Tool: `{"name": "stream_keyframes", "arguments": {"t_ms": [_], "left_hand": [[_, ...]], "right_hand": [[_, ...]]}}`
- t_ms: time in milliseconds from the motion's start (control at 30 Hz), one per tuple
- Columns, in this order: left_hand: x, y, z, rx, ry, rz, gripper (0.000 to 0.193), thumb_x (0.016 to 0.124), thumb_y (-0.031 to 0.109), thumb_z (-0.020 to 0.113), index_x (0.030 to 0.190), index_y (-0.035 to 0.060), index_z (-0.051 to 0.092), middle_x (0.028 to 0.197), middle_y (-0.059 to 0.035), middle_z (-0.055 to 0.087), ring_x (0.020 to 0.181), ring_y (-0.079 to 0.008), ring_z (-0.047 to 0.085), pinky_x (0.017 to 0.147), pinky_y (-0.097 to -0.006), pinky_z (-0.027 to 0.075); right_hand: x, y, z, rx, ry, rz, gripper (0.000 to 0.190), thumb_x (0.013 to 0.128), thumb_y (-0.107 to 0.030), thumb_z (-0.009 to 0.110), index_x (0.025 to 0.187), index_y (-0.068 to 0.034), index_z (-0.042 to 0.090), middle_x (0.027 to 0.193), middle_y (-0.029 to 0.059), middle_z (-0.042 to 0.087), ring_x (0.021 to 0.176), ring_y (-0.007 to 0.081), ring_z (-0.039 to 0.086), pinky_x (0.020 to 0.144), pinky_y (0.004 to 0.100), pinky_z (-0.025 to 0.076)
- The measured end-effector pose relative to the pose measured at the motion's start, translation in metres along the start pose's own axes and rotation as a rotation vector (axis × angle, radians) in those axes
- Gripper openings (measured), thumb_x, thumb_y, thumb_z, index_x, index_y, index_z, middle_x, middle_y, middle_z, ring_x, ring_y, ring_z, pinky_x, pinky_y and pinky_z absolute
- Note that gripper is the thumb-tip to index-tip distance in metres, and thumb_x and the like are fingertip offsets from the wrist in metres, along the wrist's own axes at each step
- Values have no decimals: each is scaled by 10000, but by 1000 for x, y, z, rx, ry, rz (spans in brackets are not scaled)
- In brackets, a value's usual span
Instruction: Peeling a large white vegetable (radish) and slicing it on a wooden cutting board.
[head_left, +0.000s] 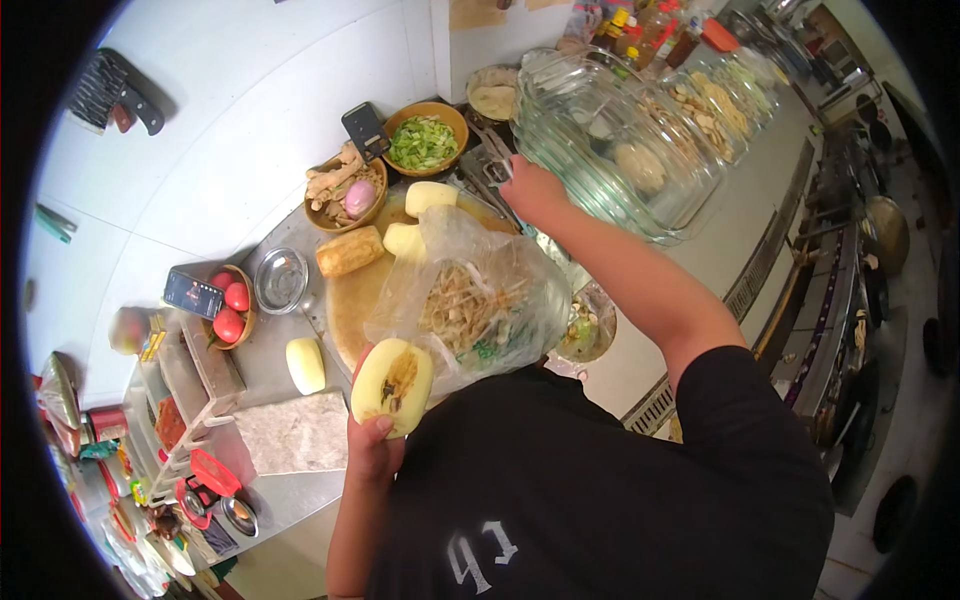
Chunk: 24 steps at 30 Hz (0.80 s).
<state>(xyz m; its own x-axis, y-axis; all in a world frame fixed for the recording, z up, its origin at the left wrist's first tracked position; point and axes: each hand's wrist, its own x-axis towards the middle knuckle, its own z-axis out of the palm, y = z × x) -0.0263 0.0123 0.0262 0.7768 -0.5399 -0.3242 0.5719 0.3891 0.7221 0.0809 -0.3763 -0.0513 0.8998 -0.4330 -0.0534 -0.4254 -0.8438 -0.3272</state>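
My left hand (377, 442) holds up a peeled pale-yellow tuber (409, 390), which looks like a potato and has a dark brown rotten hollow. My right hand (534, 191) reaches to the far side, its fingertips at a metal tool with a looped handle (496, 169); whether they grip it is unclear. On the round chopping board (346, 300) lie two peeled tubers (431, 198) and a browner one (349, 252). A clear plastic bag (487, 292) with peelings and green scraps covers its right part. Another peeled tuber (305, 366) rests left of the board.
Bowls of ginger with a shallot (346, 187), chopped greens (424, 142) and tomatoes (229, 304) line the back, two phones leaning there. A metal bowl (281, 280) stands near the board. Stacked glass dishes (615, 150) fill the right; a folded cloth (292, 433) lies left.
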Motion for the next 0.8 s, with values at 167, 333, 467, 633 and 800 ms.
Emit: {"name": "stream_keyframes", "arguments": {"t_ms": [167,333,467,633,800], "left_hand": [[1,-2,-6,-37,-25,3,990,675,312,726,1511,40,271,1448,-165,443,1339,-347,449,1111,-508,381],[9,1,-2,-74,-83,-23,946,679,391,690,1474,18,338,1415,-175,483,1309,-370,483,1081,-551,407],[10,5,3,-75,-116,-17,1008,644,383,719,1492,27,308,1433,-179,460,1314,-372,476,1059,-540,435],[12,8,1,-93,-183,-52,1089,613,353,745,1528,42,244,1473,-173,410,1338,-376,448,1065,-533,435],[11,12,7,-61,-221,-61,1173,564,291,787,1541,38,191,1500,-169,378,1364,-364,421,1112,-499,394]], "right_hand": [[-80,-36,-53,496,104,-124,480,933,-278,599,1302,7,484,928,187,661,822,299,673,701,427,515],[-158,-55,-37,1253,-72,-186,370,953,-139,576,1288,-7,489,854,37,593,710,132,578,665,276,479],[-193,-70,-36,1614,-462,216,290,940,-85,532,1222,-26,497,845,47,558,679,130,552,626,282,464],[-215,-68,-41,1598,-739,245,205,958,-127,487,1151,-62,507,691,12,497,502,91,432,456,231,354],[-228,-81,-44,1437,-748,191,221,1027,-256,464,1058,-56,552,649,8,491,466,96,424,438,240,354]]}}
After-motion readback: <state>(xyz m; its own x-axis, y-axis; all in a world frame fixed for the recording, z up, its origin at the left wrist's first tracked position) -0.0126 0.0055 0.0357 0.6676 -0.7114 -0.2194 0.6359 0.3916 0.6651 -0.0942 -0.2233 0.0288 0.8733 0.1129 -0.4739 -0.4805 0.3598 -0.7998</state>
